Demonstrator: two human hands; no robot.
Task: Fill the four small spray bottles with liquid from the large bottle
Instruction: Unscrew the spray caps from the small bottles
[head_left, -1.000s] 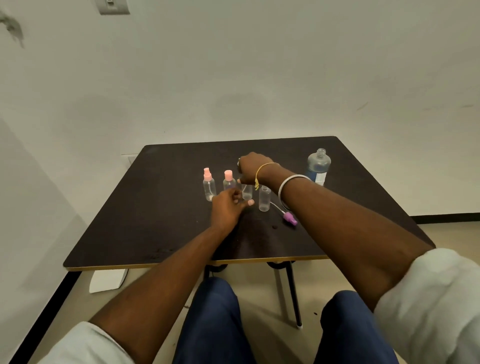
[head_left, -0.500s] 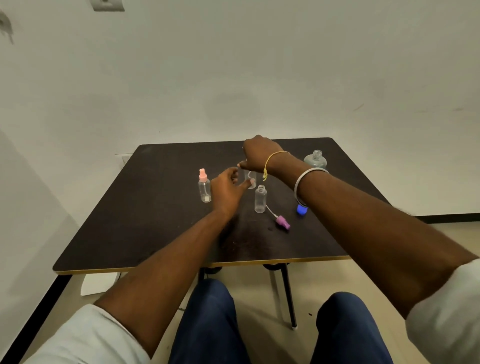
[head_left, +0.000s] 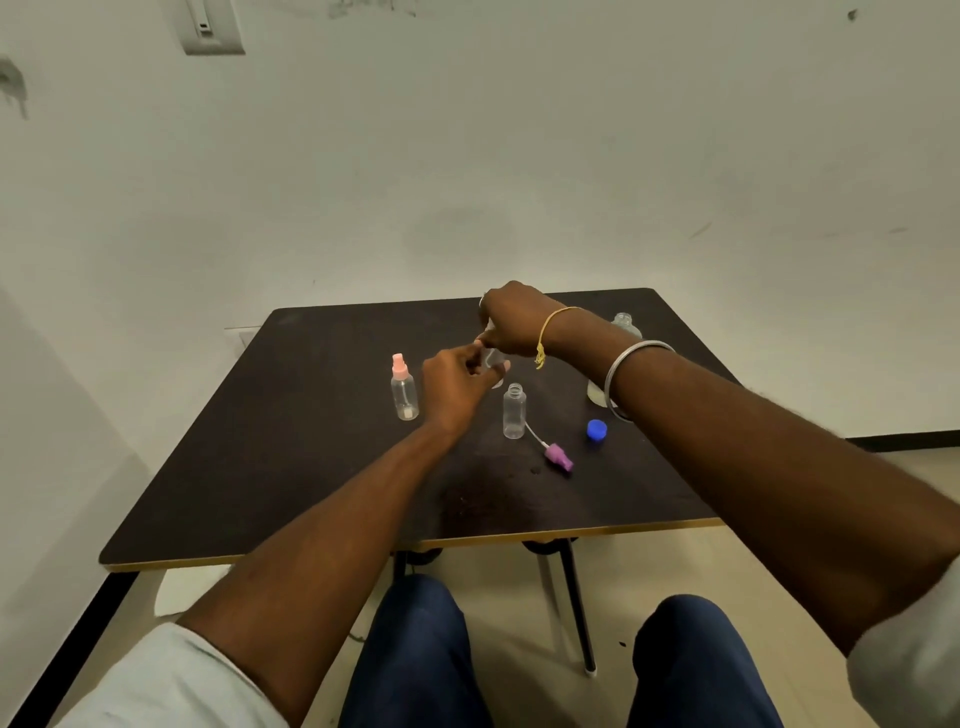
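both hands (head_left: 485, 358) grip a small clear bottle (head_left: 492, 359) above the table (head_left: 291, 441).

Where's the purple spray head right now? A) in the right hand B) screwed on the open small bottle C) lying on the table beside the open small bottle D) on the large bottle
C: the purple spray head lies on its side on the table, its tube running toward the base of the uncapped small bottle; neither hand holds it.

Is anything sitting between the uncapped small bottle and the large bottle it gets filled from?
Only the right forearm crosses in front of the large bottle. The table between it and the uncapped small bottle looks bare.
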